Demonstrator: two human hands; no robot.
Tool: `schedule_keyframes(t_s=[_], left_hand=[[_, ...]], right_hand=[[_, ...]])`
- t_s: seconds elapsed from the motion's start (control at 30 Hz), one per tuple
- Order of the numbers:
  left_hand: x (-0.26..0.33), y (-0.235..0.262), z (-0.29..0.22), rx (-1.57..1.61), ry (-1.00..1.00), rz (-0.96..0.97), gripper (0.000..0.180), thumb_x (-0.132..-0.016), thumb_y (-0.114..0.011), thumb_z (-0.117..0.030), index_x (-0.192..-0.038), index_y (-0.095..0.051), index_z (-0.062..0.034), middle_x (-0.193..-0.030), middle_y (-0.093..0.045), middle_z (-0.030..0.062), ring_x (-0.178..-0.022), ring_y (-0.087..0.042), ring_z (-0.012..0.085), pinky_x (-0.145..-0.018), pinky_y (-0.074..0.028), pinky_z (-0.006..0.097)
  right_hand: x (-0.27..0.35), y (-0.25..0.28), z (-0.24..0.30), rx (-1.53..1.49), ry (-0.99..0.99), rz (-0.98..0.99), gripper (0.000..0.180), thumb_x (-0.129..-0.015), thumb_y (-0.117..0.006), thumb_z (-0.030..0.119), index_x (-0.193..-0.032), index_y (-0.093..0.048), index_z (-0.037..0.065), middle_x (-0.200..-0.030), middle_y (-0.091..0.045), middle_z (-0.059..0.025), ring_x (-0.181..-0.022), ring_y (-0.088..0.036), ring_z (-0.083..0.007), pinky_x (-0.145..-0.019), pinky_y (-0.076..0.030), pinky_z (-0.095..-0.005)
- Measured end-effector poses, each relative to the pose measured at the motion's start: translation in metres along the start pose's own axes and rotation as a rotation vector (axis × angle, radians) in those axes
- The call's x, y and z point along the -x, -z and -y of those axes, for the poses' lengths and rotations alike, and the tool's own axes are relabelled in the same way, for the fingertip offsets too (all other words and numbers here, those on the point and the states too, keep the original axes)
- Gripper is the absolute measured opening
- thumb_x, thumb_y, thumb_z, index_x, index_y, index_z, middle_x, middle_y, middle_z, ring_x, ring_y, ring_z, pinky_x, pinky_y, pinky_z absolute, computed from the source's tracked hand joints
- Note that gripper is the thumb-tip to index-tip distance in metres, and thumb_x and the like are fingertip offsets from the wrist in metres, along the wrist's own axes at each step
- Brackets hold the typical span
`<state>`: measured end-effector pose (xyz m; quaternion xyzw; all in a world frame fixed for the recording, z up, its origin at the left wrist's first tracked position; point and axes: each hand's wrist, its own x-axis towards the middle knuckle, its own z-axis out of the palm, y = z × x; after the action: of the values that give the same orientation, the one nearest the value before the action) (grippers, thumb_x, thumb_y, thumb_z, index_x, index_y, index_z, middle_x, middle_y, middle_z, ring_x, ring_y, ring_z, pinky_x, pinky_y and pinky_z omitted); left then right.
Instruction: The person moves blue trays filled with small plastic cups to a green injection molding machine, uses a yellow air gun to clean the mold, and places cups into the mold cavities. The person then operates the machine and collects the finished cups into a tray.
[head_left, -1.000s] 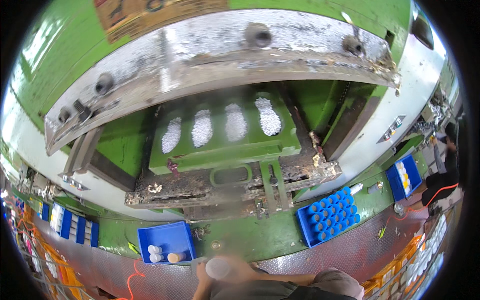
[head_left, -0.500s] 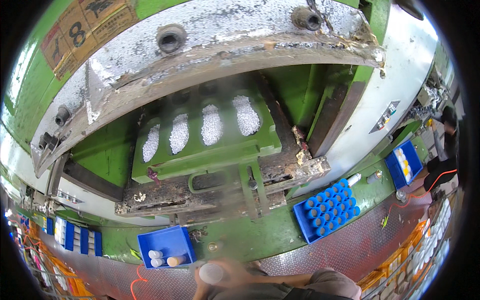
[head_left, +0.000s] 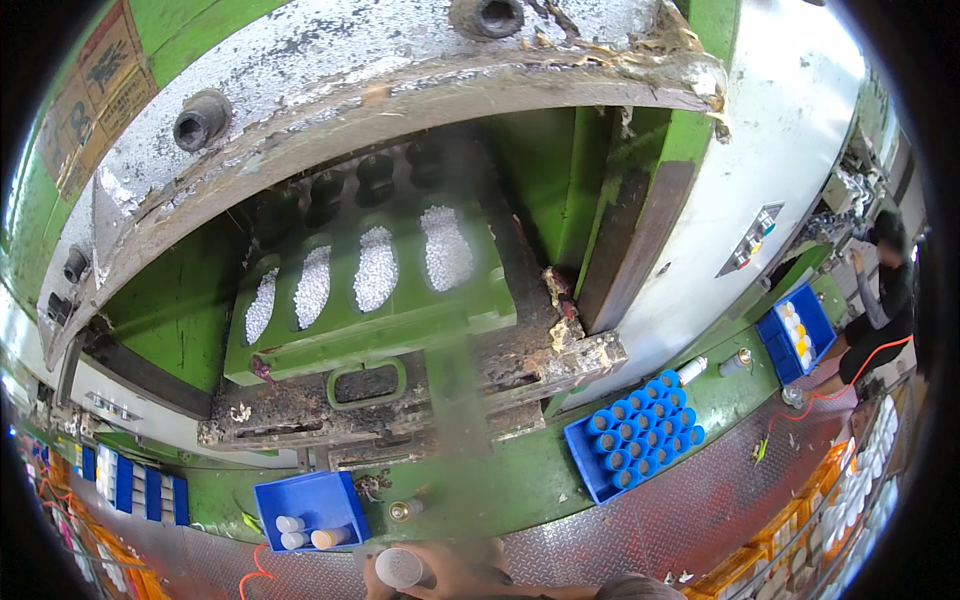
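Observation:
At the lower edge, a round white cup-like container point(head_left: 399, 568) is seen from above, its top pale and speckled. My left hand point(head_left: 376, 577) closes around its left side. My right hand point(head_left: 462, 570) wraps its right side, partly blurred, with the finger ends hidden. Ahead of my hands lies a green mould point(head_left: 330, 345) with several sole-shaped hollows. White pellets point(head_left: 376, 268) fill the front row of hollows, while the hollows behind them look dark. A blurred greenish streak crosses the mould's right part.
A blue tray point(head_left: 345, 490) with three cylindrical containers stands left of my hands. To the right, a blue tray point(head_left: 577, 450) carries several blue cups. Small metal fittings point(head_left: 404, 510) stand on the green ledge. The heavy press plate point(head_left: 350, 85) overhangs the mould. Another person point(head_left: 885, 310) is at far right.
The view has shifted, so the mould and trays sit further left. My hands still hold the white container, low at the edge. More of the back hollows now shows.

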<state>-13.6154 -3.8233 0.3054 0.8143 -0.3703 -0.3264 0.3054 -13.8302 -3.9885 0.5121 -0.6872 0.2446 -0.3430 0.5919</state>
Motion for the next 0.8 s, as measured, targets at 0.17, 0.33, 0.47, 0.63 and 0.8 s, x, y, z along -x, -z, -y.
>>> schedule_keyframes(t_s=[0.17,0.33,0.47,0.63,0.8], left_hand=[[0.001,-0.001,-0.003,-0.034,-0.004,0.014,0.028,-0.079,-0.072,-0.032,-0.095,-0.069,-0.0095,-0.097,-0.067,0.0144,-0.091,-0.064,0.033,-0.077,-0.051,0.043],[0.0,-0.003,-0.004,-0.062,-0.016,0.033,0.028,-0.079,-0.072,-0.032,-0.094,-0.069,-0.0096,-0.097,-0.067,0.0145,-0.091,-0.064,0.0333,-0.078,-0.051,0.044],[0.001,-0.002,-0.004,-0.087,-0.02,0.051,0.027,-0.079,-0.072,-0.033,-0.094,-0.07,-0.0097,-0.097,-0.067,0.0145,-0.091,-0.064,0.0335,-0.078,-0.051,0.044],[0.009,0.004,-0.001,-0.119,-0.03,0.061,0.027,-0.079,-0.073,-0.033,-0.093,-0.07,-0.0098,-0.096,-0.068,0.0146,-0.092,-0.064,0.0338,-0.079,-0.051,0.044],[0.011,0.0,0.017,-0.209,-0.113,0.073,0.027,-0.079,-0.073,-0.033,-0.093,-0.07,-0.0099,-0.096,-0.068,0.0147,-0.092,-0.064,0.0341,-0.079,-0.051,0.044]], right_hand=[[0.009,0.002,-0.006,-0.003,0.035,-0.062,0.072,-0.075,-0.082,0.033,-0.132,-0.051,0.002,-0.122,-0.058,-0.0227,-0.112,-0.056,-0.0409,-0.095,-0.045,-0.0471],[0.015,0.001,-0.003,0.024,0.066,-0.119,0.07,-0.076,-0.081,0.031,-0.133,-0.05,0.002,-0.123,-0.058,-0.0225,-0.113,-0.057,-0.0398,-0.095,-0.046,-0.0464],[0.017,0.0,-0.001,-0.016,0.068,-0.122,0.069,-0.078,-0.08,0.029,-0.134,-0.05,0.002,-0.125,-0.057,-0.0226,-0.115,-0.056,-0.0394,-0.097,-0.045,-0.0461],[0.018,0.0,0.003,-0.008,0.072,-0.142,0.069,-0.078,-0.08,0.028,-0.134,-0.049,0.002,-0.127,-0.055,-0.0226,-0.117,-0.055,-0.0397,-0.098,-0.044,-0.0466],[0.02,0.003,0.008,-0.003,0.029,-0.107,0.068,-0.079,-0.079,0.028,-0.135,-0.049,0.004,-0.129,-0.055,-0.0223,-0.118,-0.054,-0.0397,-0.099,-0.043,-0.0476]])
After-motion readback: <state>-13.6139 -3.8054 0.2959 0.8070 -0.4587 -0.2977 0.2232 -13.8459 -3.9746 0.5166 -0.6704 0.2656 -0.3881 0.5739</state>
